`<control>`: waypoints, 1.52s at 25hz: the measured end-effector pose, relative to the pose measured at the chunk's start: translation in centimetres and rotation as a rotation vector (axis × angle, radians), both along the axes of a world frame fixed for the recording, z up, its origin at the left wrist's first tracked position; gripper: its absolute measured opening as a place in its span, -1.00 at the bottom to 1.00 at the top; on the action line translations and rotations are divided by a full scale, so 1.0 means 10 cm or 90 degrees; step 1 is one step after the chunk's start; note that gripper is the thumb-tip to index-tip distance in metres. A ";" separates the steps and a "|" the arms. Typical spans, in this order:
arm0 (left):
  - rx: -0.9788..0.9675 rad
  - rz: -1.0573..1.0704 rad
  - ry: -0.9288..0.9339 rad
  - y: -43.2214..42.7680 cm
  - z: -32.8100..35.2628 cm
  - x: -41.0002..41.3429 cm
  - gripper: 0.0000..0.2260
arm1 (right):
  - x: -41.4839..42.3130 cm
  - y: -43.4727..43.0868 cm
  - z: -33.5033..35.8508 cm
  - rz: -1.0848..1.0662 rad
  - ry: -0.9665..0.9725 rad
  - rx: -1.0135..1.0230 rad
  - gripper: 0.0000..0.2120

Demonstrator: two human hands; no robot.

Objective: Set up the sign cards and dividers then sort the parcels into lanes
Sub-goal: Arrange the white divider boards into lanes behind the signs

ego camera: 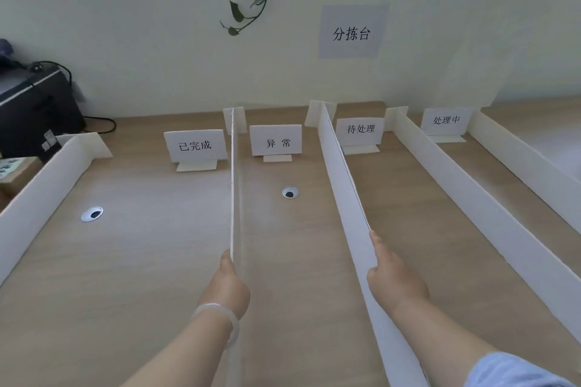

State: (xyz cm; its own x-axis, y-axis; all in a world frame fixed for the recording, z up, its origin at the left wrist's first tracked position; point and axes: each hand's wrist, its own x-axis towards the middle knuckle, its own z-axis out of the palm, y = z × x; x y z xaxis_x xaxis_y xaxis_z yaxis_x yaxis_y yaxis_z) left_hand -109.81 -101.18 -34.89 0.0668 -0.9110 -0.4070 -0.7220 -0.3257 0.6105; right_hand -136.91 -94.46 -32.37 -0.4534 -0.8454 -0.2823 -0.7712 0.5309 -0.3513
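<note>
Because the second divider (234,182) from the left stands edge-on to the camera, it hides most of the left hand (228,280). Only the thumb shows, pressed to the board's left face just under the top edge. The hand grips the board, but how its other fingers lie cannot be told. The right hand (393,280) holds the third divider (339,179) at its top edge, with one finger stretched along the rim and the thumb curled at it. Its remaining fingers are hard to make out. Both boards run out of the bottom of the view, so their near ends are cut off.

Five white dividers stand on the wooden bench (141,261); the other three are the first divider (37,198) at far left, the fourth divider (471,198), and the fifth divider (528,160), which is cropped at the right edge. Between them lie four lanes, each with one of four sign cards at its far end: the 已完成 card (195,145), the 异常 card (276,140), the 待处理 card (360,130) and the 处理中 card (446,121).

Two round cable holes sit in the bench, one (92,214) in the first lane and one (290,192) in the second. One paper wall sign (351,32) hangs above, beside one vine (251,6) cut off at the top. A black machine (34,110) at the left edge is only partly in view. One pale bracelet (220,314) circles the left wrist.
</note>
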 end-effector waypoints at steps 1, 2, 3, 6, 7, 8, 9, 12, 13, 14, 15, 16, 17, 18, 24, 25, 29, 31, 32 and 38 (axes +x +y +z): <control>0.003 -0.002 -0.008 0.00 -0.04 -0.02 -0.39 | -0.02 -0.04 -0.08 0.002 -0.005 0.010 -0.29; 0.004 -0.003 -0.018 0.00 -0.09 -0.03 -0.37 | -0.02 -0.06 -0.17 0.006 -0.008 0.019 -0.29; 0.006 -0.004 -0.025 0.01 -0.11 -0.03 -0.36 | -0.02 -0.07 -0.24 0.010 -0.010 0.027 -0.29; 0.018 0.004 -0.027 -0.01 -0.26 -0.03 -0.33 | 0.00 -0.08 -0.45 0.009 -0.014 0.041 -0.27; 0.023 0.003 -0.031 -0.01 -0.30 -0.02 -0.32 | 0.00 -0.09 -0.49 0.008 -0.022 0.039 -0.27; 0.026 0.000 -0.039 -0.01 -0.34 -0.01 -0.32 | 0.00 -0.08 -0.52 0.011 -0.033 0.033 -0.27; 0.028 -0.008 -0.046 -0.01 -0.34 0.00 -0.31 | -0.01 -0.07 -0.52 0.020 -0.042 0.029 -0.27; 0.016 -0.039 -0.025 0.00 -0.30 0.03 -0.25 | -0.05 -0.01 -0.53 0.048 -0.053 0.014 -0.25; 0.005 -0.057 -0.013 0.02 -0.28 0.06 -0.23 | -0.06 0.04 -0.53 0.055 -0.052 0.010 -0.24; -0.009 -0.079 -0.012 0.04 -0.28 0.09 -0.21 | -0.07 0.09 -0.52 0.059 -0.050 0.011 -0.24; -0.018 -0.103 -0.017 0.08 -0.28 0.12 -0.20 | -0.07 0.14 -0.52 0.063 -0.048 0.017 -0.24; -0.026 -0.126 -0.021 0.12 -0.30 0.14 -0.20 | -0.08 0.18 -0.53 0.068 -0.047 0.023 -0.24; -0.032 -0.144 -0.020 0.15 -0.32 0.16 -0.20 | -0.08 0.22 -0.54 0.075 -0.048 0.027 -0.23; -0.037 -0.155 -0.017 0.17 -0.36 0.18 -0.20 | -0.09 0.25 -0.56 0.077 -0.051 0.027 -0.23; -0.058 -0.152 0.003 0.28 -0.44 0.18 -0.19 | -0.10 0.33 -0.59 0.062 -0.056 0.006 -0.21; -0.058 -0.152 0.002 0.32 -0.45 0.17 -0.19 | -0.09 0.36 -0.59 0.062 -0.054 0.005 -0.21; -0.047 -0.144 -0.014 0.40 -0.45 0.18 -0.19 | -0.06 0.42 -0.57 0.067 -0.055 0.004 -0.20; -0.038 -0.142 -0.026 0.42 -0.44 0.18 -0.19 | -0.06 0.44 -0.56 0.071 -0.050 0.007 -0.20; -0.036 -0.144 -0.036 0.44 -0.44 0.17 -0.19 | -0.05 0.45 -0.55 0.074 -0.048 0.009 -0.20; -0.036 -0.158 -0.142 0.43 -0.25 0.18 -0.17 | -0.02 0.39 -0.32 0.114 0.044 0.038 -0.21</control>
